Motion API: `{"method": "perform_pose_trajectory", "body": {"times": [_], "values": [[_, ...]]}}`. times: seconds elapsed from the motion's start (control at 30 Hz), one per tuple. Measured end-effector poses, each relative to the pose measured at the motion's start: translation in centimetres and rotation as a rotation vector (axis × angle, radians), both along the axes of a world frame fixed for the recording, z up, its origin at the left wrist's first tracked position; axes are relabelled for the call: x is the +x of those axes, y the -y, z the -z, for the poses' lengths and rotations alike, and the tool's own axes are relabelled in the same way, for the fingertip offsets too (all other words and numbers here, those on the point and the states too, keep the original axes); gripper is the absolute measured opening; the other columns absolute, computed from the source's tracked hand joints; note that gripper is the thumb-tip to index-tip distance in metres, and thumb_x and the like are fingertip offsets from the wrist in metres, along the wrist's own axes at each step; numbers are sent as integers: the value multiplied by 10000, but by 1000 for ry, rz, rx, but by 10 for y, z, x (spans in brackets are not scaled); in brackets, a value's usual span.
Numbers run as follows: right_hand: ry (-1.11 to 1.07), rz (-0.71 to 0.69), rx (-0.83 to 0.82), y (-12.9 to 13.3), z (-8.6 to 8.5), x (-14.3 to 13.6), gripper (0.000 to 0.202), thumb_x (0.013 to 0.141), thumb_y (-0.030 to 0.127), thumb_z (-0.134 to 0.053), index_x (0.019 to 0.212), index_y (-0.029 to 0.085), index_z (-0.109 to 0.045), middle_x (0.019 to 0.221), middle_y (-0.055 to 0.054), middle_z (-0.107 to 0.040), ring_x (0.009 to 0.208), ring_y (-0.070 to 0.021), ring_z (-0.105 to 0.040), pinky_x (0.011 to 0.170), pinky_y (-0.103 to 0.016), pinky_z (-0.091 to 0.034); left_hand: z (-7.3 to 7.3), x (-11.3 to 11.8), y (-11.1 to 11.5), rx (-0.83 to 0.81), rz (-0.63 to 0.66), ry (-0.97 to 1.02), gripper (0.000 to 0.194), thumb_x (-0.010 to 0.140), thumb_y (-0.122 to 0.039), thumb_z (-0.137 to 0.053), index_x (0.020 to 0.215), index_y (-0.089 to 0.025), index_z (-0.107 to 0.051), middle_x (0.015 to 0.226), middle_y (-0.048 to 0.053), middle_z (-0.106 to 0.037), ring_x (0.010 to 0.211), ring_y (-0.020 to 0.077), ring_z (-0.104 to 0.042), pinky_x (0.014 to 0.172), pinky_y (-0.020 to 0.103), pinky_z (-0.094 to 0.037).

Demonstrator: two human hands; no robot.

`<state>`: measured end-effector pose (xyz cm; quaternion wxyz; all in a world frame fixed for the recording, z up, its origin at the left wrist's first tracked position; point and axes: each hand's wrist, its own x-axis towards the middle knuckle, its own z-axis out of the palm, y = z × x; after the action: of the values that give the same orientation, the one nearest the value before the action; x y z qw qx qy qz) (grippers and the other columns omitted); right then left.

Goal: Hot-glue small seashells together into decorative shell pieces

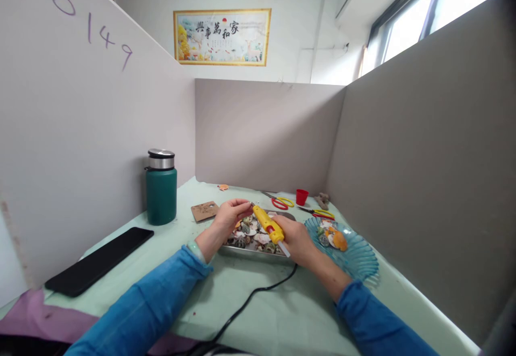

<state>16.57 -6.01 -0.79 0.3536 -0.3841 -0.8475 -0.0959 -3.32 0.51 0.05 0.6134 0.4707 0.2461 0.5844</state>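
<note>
My right hand (293, 237) is wrapped round a yellow hot glue gun (266, 223), with a white glue stick (284, 249) poking out of its back end. The gun's nozzle points up and left to the fingertips of my left hand (230, 217). Those fingers are pinched together close to the nozzle; whatever they hold is too small or hidden to make out. Beneath both hands lies a metal tray (252, 254) full of seashells (243, 236). A black cord (253, 293) trails from below the gun toward the table's front edge.
A green bottle (162, 194) and a black phone (100, 259) are at left. Behind the hands lie a brown card (205, 211), scissors (282, 202), more scissors (320, 213) and a red cup (301, 197). A blue glass plate (358, 256) with shells sits right. Grey partitions (266, 130) enclose the table.
</note>
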Motion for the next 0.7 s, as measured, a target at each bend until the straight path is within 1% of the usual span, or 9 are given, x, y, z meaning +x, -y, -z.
{"method": "perform_pose_trajectory", "body": {"times": [0.07,0.13,0.23,0.4,0.6,0.7], "values": [[-5,-10,1,1,-1,0,145,810,232,-478,936,193,-540,821,-56,-605,714,-165,-553,616,-245,-371,0,0,0,-2,-2,2,225,589,-161,-760,742,-87,-613,760,85,-673,730,169,-649,808,320,-497],[-6,-9,-5,2,-2,-1,136,809,240,-483,922,193,-542,812,-54,-606,707,-165,-554,605,-245,-369,-1,0,1,-8,-1,3,224,588,-158,-760,743,-86,-615,761,88,-675,726,165,-649,812,315,-495],[-11,7,-14,2,-1,0,124,790,209,-486,903,195,-535,798,-40,-602,694,-161,-548,598,-242,-364,-2,0,3,-18,9,10,227,587,-157,-763,749,-88,-619,772,92,-680,735,163,-651,836,311,-487],[-33,34,-27,0,1,1,191,759,166,-491,944,198,-528,792,-30,-600,712,-165,-552,608,-240,-364,-4,0,5,-33,21,34,225,589,-156,-765,749,-98,-618,742,82,-679,734,158,-653,844,307,-486],[-13,24,-3,2,-1,0,117,791,228,-488,891,198,-541,770,-39,-597,669,-160,-540,590,-242,-358,-4,0,4,-35,16,21,229,580,-153,-768,742,-91,-618,749,87,-674,715,160,-650,822,312,-494],[-7,10,9,2,-1,-1,148,801,272,-499,922,204,-550,800,-52,-612,703,-171,-555,603,-249,-367,-1,0,2,-9,10,-1,233,580,-154,-766,744,-87,-614,750,84,-668,705,162,-647,798,315,-499]]}}
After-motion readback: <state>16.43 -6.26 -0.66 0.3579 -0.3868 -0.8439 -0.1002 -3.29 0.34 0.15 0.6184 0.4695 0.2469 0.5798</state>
